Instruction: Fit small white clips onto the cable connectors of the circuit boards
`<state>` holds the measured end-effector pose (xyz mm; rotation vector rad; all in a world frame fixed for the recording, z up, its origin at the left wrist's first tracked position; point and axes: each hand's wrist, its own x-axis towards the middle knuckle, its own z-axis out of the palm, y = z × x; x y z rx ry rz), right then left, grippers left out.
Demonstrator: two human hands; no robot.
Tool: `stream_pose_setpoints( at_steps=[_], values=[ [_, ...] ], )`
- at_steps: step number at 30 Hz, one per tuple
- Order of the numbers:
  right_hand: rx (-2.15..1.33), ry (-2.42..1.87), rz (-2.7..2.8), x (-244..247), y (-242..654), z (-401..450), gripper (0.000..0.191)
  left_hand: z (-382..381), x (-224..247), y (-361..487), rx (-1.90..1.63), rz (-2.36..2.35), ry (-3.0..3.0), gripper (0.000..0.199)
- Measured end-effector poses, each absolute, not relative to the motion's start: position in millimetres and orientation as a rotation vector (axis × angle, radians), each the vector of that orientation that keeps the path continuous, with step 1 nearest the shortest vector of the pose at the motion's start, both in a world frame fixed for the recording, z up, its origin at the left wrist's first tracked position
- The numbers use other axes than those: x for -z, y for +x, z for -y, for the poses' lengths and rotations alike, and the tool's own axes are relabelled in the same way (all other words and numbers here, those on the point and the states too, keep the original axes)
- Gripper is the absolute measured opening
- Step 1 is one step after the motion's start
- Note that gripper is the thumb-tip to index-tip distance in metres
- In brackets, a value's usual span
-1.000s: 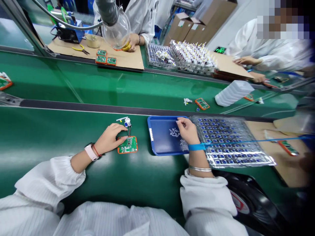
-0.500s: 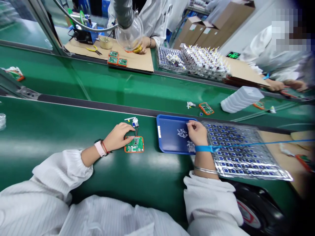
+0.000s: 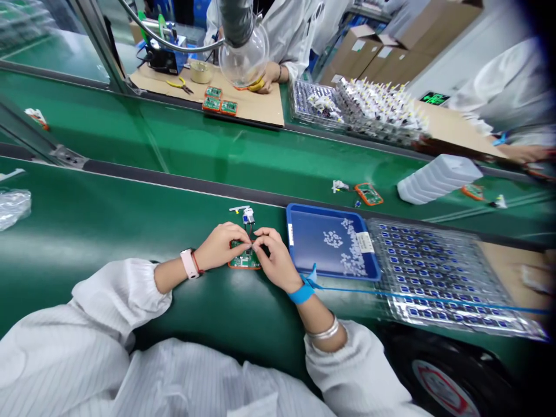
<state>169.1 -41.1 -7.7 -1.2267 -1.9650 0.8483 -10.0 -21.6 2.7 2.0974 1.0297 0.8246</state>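
A green circuit board with an orange edge (image 3: 244, 262) lies on the green work surface. Thin wires run from it up to a small white and blue part (image 3: 248, 216). My left hand (image 3: 223, 246) is over the board's upper left, thumb and forefinger pinched at the wires. From the right, my right hand (image 3: 277, 258) meets it there with its fingertips pinched. What lies between the fingertips is too small to name. Right of my hands, a blue tray (image 3: 308, 246) holds small clear pieces (image 3: 354, 255) in loose piles.
Beside the blue tray is a clear plastic tray (image 3: 434, 278) of blue parts. Beyond the dark rail (image 3: 182, 183) are another board (image 3: 369, 194) and stacked white trays (image 3: 438, 178). A plastic bag (image 3: 15, 208) lies far left. A person's hand (image 3: 271, 75) is across the bench.
My right hand has moved left from the blue tray to the board and meets my left hand over the wires. The view has shifted slightly.
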Motion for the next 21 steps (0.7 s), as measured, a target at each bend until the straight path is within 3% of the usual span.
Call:
stream_pose_setpoints(
  at_steps=[21],
  values=[
    [-0.968, -1.249, 1.911, 8.6, 169.6, 37.6, 0.013, 14.0, -9.6, -4.2, -0.678, -1.124, 1.968, 0.011]
  ],
)
